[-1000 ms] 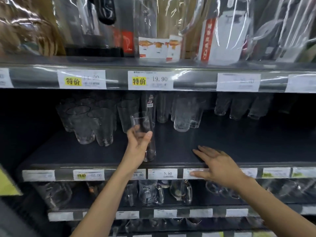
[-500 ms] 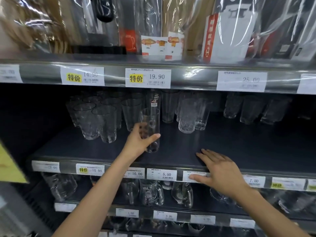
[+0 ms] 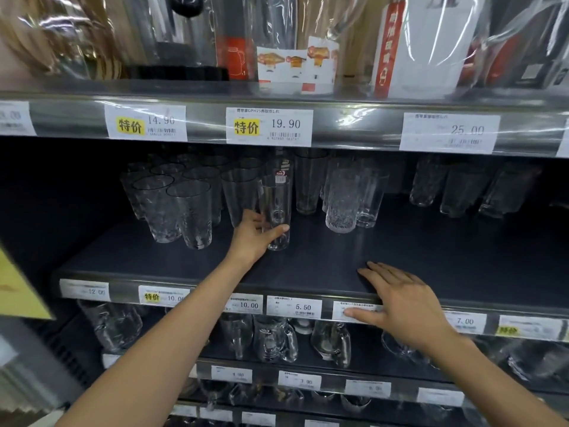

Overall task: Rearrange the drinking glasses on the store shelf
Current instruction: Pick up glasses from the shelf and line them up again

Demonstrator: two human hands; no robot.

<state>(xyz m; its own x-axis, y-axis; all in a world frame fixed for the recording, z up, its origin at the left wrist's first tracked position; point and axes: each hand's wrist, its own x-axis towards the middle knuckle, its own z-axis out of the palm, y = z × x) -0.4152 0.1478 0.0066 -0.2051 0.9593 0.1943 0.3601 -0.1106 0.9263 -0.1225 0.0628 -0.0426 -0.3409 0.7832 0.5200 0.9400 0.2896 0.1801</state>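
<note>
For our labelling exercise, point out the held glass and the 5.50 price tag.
held glass (image 3: 276, 204): head view, middle of its wall.
5.50 price tag (image 3: 294, 306): head view, label's centre.

The upper zone at 12 o'clock is bright; white glare streaks the clear plastic wrapping (image 3: 431, 41) there. The recess behind the clear drinking glasses (image 3: 160, 208) at 10 o'clock is dim. The grey metal shelf edge (image 3: 354, 127) bows toward the frame borders. The yellow paper sign (image 3: 18, 288) at 9 o'clock is blurred.

A shop: price tags (image 3: 269, 126) line shelf edges (image 3: 354, 126), with glasses (image 3: 194, 211) below blurred, perhaps boxed goods (image 3: 425, 47).
</note>
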